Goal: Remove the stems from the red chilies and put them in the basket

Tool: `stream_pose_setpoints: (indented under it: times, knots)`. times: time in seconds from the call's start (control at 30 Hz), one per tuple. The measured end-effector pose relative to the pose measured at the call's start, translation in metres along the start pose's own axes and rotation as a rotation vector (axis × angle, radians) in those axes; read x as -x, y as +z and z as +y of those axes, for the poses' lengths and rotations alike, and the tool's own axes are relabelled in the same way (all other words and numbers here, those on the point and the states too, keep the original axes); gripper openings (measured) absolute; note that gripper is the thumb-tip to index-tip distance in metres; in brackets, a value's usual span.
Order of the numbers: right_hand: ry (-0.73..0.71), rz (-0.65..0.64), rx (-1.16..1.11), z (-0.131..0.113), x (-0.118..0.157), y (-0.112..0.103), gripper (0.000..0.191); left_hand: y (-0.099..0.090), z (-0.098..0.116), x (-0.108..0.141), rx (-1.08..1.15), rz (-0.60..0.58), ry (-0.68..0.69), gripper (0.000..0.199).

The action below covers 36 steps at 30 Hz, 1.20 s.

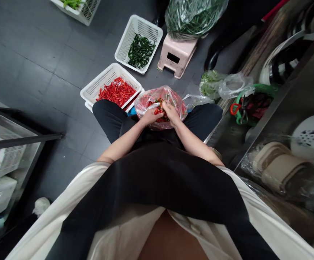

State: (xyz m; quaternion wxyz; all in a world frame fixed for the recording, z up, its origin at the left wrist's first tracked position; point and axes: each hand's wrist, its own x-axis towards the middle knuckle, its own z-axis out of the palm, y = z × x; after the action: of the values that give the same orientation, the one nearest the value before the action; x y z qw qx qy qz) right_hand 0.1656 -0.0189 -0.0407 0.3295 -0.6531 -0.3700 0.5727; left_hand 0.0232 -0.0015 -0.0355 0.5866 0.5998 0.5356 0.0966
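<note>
A clear plastic bag (180, 108) of red chili peppers (150, 103) rests between my knees, its mouth open upward. Over that opening my left hand (151, 116) is closed on a red chili pepper (159, 111). My right hand (171, 112) meets it from the other side, with thumb and fingers pinched at the same pepper; its fingertips partly hide the stem end. Just beyond my left knee, a white perforated basket (93, 88) holds cut-looking red chilies (116, 92).
Farther off, another white basket (123, 45) contains green chilies (141, 51). A pink stool (177, 52) carries a bag of long green vegetables (194, 20). Scissors with red handles (235, 108) lie at a green basket (262, 87) on the right. Metal shelving (24, 141) stands left.
</note>
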Motion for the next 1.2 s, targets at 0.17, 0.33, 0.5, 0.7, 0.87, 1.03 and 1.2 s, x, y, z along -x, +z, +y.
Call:
stream_pose_setpoints:
  times: [0.17, 0.33, 0.5, 0.7, 0.87, 1.03, 1.2]
  knots:
    - [-0.144, -0.016, 0.314, 0.006, 0.003, -0.012, 0.035, -0.013, 0.015, 0.012, -0.442, -0.014, 0.044, 0.018]
    - [-0.365, -0.074, 0.858, -0.009, 0.000, -0.006, 0.024, -0.016, 0.033, 0.009, -0.682, -0.021, -0.056, 0.028]
    - [-0.158, -0.210, 1.186, -0.015, -0.009, -0.010, 0.033, -0.028, 0.025, -0.002, -0.849, -0.074, -0.070, 0.033]
    - [-0.255, -0.379, 1.129, 0.000, -0.013, 0.008, 0.026, -0.046, 0.005, 0.033, -1.060, -0.371, -0.058, 0.026]
    - [-0.191, -0.433, 1.164, 0.021, -0.009, 0.048, 0.054, -0.051, 0.011, 0.049, -1.063, -0.318, -0.047, 0.027]
    - [-0.258, -0.383, 1.227, 0.035, -0.004, 0.066, 0.043, -0.048, 0.020, 0.050, -1.094, -0.361, -0.036, 0.035]
    - [-0.245, -0.348, 1.227, 0.036, 0.000, 0.073, 0.042, -0.045, 0.021, 0.055, -1.143, -0.387, -0.022, 0.044]
